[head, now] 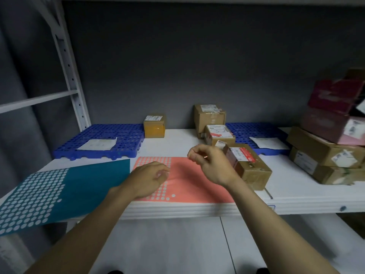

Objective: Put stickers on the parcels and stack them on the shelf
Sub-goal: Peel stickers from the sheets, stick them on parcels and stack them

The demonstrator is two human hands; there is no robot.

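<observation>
Two hands work over the pink sticker sheet (189, 186) at the shelf (296, 196) front edge. Right hand (209, 165) is lifted above the sheet, its fingers (194, 155) pinched together, apparently on a peeled pink sticker, though it is too small to be sure. Left hand (150, 177) rests on the sheet, fingers loosely curled, holding it down. Nearest parcel (248, 165) lies just right of the raised hand. Sticker-peeling looks done; next, the dot must be pressed onto that parcel's top.
</observation>
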